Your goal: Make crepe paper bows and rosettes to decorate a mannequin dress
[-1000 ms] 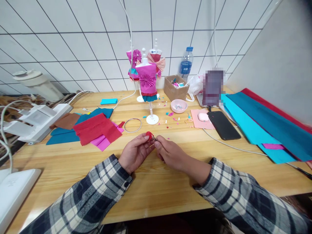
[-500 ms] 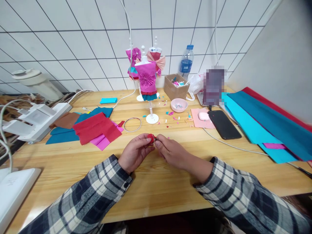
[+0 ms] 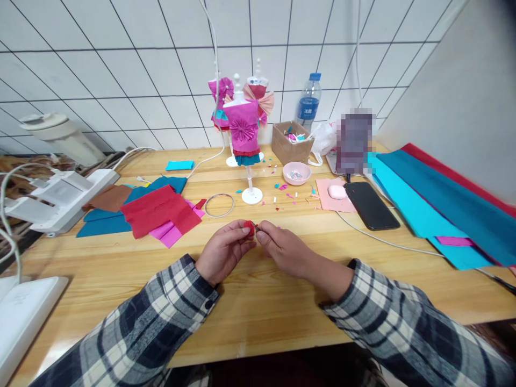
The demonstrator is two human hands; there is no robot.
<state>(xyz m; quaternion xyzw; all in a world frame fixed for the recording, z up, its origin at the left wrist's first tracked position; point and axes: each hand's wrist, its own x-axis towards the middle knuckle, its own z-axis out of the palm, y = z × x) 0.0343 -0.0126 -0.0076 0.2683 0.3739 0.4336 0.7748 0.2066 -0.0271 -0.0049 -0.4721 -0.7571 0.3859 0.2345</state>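
My left hand [image 3: 226, 251] pinches a small gathered red crepe-paper piece [image 3: 249, 228] between thumb and fingers. My right hand [image 3: 284, 248] is closed round a small pointed metal tool [image 3: 255, 228], most of it hidden in the fist. The tool's tip touches the red piece; whether it is tweezers or scissors I cannot tell. Just beyond my hands stands a white mini dress form [image 3: 252, 196] wearing a magenta paper top [image 3: 242, 126] with a pleated rosette and a red and teal frill. Two more dressed forms stand behind it.
Crepe-paper sheets [image 3: 151, 209] and a metal ring [image 3: 220, 205] lie left. A cardboard box [image 3: 290, 148], pink bowl [image 3: 297, 174], water bottle [image 3: 309, 102] and paper scraps are behind. Right are a phone [image 3: 371, 205], an earphone case [image 3: 337, 192] and folded paper [image 3: 435, 193]. A power strip [image 3: 72, 204] sits left.
The red piece has turned and shifted slightly right and down within my left fingers, nearer my right hand. The tool's tip has come against it. Between the last two frames almost nothing moves.
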